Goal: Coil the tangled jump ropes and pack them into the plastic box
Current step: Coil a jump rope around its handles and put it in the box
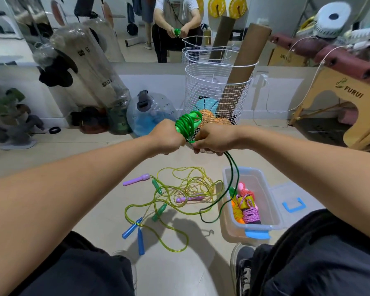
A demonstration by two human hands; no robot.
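Jump ropes lie tangled on the floor between our knees, at about 6 o'clock from the hands: yellow-green cord looped over itself, with blue, teal and purple handles poking out. Just to their 3 o'clock sits the plastic box, lid off beside it, already holding coiled pink, orange and purple ropes, so it is within easy reach for the next bundle. Above, both arms reach forward. Our left hand grips the green rope, wound around its handles, keeping the coil steady. Our right hand curls its grip around the loose tail, which hangs down toward the box; the fingertips look pinched on it, though they are turned away. Behind, at 12 o'clock, stands a wire basket.
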